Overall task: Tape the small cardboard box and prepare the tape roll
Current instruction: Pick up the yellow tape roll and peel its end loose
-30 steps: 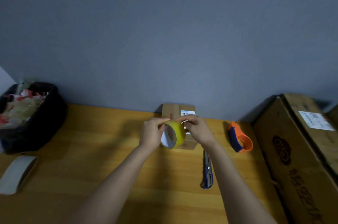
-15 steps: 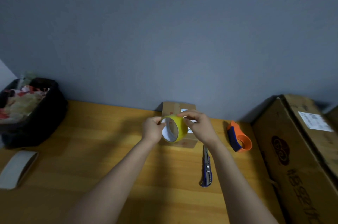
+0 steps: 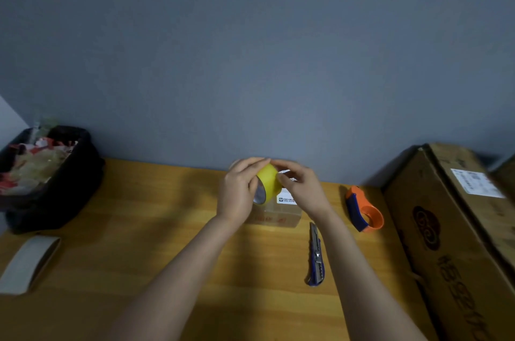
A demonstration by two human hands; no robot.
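A yellow tape roll (image 3: 268, 180) is held in the air between both hands, just above the small cardboard box (image 3: 281, 215). My left hand (image 3: 239, 193) grips the roll's left side, fingers wrapped over its top. My right hand (image 3: 301, 187) holds the right side, fingertips meeting the left hand's on top of the roll. The box sits on the wooden table (image 3: 133, 257) near the wall, with a white label facing up and red print on its front. Most of the box top is hidden by my hands.
A blue utility knife (image 3: 315, 257) lies right of my right forearm. An orange and blue tape dispenser (image 3: 362, 208) stands further right. A big cardboard carton (image 3: 457, 229) fills the right edge. A black bin (image 3: 47, 176) of scraps and a grey cardboard core (image 3: 28, 262) are at left.
Both hands have turned the roll so its yellow outer face now points up, and lifted it slightly toward the wall. The box and tools have not moved.
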